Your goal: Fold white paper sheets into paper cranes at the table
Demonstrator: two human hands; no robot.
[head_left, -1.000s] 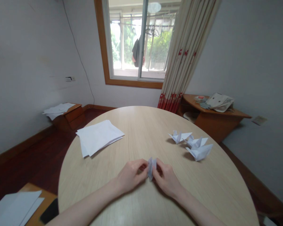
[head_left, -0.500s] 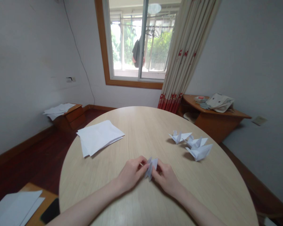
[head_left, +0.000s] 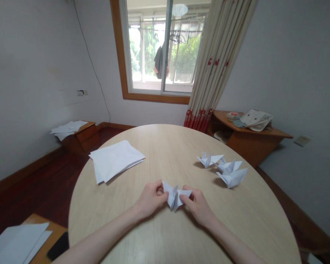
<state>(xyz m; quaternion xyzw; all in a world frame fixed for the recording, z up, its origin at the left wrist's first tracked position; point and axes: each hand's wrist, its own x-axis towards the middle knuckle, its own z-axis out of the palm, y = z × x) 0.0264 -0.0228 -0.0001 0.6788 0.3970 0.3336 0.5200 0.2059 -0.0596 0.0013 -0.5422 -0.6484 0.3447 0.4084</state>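
Between my two hands is a folded white paper crane [head_left: 173,198], its flaps spread out to either side with a point standing up in the middle. My left hand [head_left: 151,197] pinches the left flap between thumb and fingers. On the other side, my right hand [head_left: 197,205] grips the right flap the same way, thumb in front. The paper is held just over the round wooden table [head_left: 143,234]. Several finished-looking folded paper cranes [head_left: 232,178] stand close together on the table to the right, beyond my right hand.
A stack of white paper sheets [head_left: 117,159] lies at the table's left. More sheets [head_left: 19,242] and a dark flat object [head_left: 58,246] rest on a low wooden surface at lower left. A corner desk [head_left: 275,134] with a cloth bag [head_left: 255,120] stands at the right.
My hands have moved slightly apart, and the folded paper between them has opened wider, its side flaps now spread outward. The other cranes and the sheets have stayed put.
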